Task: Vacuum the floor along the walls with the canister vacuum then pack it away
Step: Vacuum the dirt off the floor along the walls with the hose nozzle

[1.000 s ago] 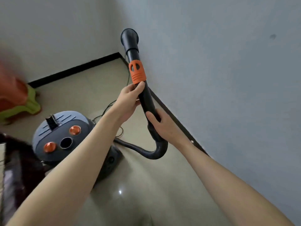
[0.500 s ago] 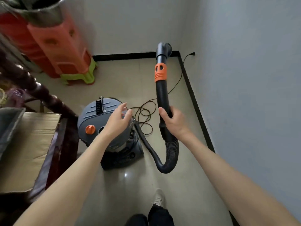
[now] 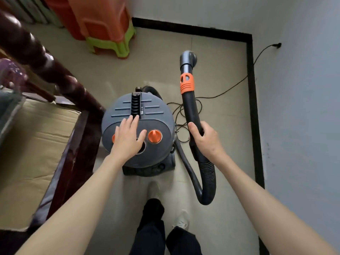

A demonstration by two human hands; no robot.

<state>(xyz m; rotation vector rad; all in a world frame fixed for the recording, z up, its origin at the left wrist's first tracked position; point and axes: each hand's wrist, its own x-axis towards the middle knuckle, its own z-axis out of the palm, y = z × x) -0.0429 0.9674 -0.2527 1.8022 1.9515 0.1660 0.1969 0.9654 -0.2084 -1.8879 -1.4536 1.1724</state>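
Observation:
A grey round canister vacuum [image 3: 158,111] with two orange knobs stands on the tiled floor in front of my feet. My left hand [image 3: 128,138] lies flat and open on its lid, fingers spread, covering one knob and part of the round port. My right hand [image 3: 204,139] grips the black hose handle [image 3: 191,111], which has an orange collar [image 3: 186,83] and an open nozzle end pointing up and away. The ribbed hose [image 3: 207,181] loops down under my right hand and back to the canister's right side.
The black power cord [image 3: 230,89] lies coiled right of the canister and runs up the right wall. A black skirting [image 3: 254,107] lines the corner. Stacked orange and green stools [image 3: 108,34] stand at the back. A dark wooden frame with cardboard [image 3: 36,144] is at my left.
My left hand left the hose handle, dropped to the canister and now rests flat on its lid. My view tilted down over the vacuum; the right hand kept its grip on the handle.

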